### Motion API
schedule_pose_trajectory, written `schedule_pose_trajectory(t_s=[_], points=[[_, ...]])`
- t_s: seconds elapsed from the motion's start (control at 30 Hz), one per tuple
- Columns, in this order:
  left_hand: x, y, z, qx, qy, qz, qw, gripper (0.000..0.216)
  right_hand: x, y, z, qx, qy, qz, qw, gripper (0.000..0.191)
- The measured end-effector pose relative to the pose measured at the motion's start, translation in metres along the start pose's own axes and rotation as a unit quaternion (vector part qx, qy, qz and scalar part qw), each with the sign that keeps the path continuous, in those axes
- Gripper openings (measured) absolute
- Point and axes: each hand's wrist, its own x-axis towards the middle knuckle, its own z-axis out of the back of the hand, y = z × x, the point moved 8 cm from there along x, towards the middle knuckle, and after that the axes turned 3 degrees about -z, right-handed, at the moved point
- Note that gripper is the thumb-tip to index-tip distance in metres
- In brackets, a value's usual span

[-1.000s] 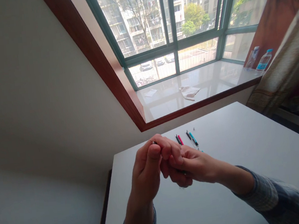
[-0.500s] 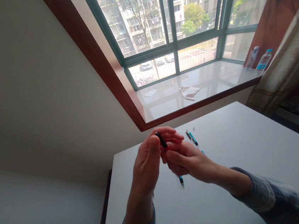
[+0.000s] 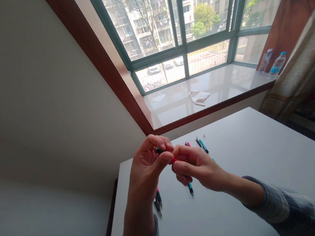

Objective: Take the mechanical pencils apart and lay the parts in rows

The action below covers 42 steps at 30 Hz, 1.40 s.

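Observation:
A small pen (image 3: 159, 150) with a black front part and a pink-red body is held between my two hands above the table. The thumb and fingers of my left hand (image 3: 148, 164) pinch its black part, and a thin tip pokes out at the upper left. My right hand (image 3: 193, 165) grips the pink-red end between thumb and forefinger. Its other fingers are curled below. Most of the pen's body is hidden by my fingers. Under my right hand lies a teal and black pen piece (image 3: 191, 189). Black pen parts (image 3: 158, 208) lie beside my left wrist.
The white table (image 3: 249, 161) bears more pen parts beyond my hands: a black and teal pair (image 3: 202, 144) and a pink piece (image 3: 188, 144). Behind stands a windowsill (image 3: 174, 112) with a crumpled cloth (image 3: 199, 97) and two plastic bottles, one blue-labelled (image 3: 278, 64). A curtain (image 3: 290, 70) hangs at right.
My left hand has moved left and turned, its thumb now across the black part. The pen lies more level. Pen parts by my left wrist and a pink piece behind have come into view.

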Motion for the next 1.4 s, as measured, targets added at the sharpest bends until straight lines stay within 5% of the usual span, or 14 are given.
schedule_pose_trajectory(t_s=[0.27,0.4,0.67,0.9,1.0,1.2,1.4], points=[[-0.007,-0.002,0.004,0.037,0.081,0.035,0.995,0.036,-0.004,0.0,-0.003,0.068,0.024,-0.019,0.997,0.023],[-0.006,-0.009,0.011,0.059,0.063,0.007,0.996,0.017,-0.005,-0.002,-0.006,0.069,0.038,-0.026,0.997,0.022],[-0.001,-0.006,0.016,0.07,-0.004,-0.012,0.997,0.022,-0.004,0.005,0.001,-0.042,-0.034,0.016,0.998,0.023],[-0.007,-0.003,0.011,0.051,0.11,0.017,0.992,0.04,-0.004,0.003,-0.005,0.015,0.004,0.008,1.0,0.021],[-0.009,-0.009,0.014,0.057,0.122,-0.004,0.991,0.03,-0.005,0.001,-0.009,0.052,0.041,-0.007,0.998,0.021],[-0.003,-0.007,0.014,0.055,0.085,-0.013,0.995,0.013,-0.004,0.001,-0.008,0.022,0.033,0.015,0.999,0.022],[0.001,-0.005,0.017,0.07,0.009,-0.038,0.997,0.016,-0.007,0.013,0.002,-0.164,-0.061,0.084,0.981,0.023]])
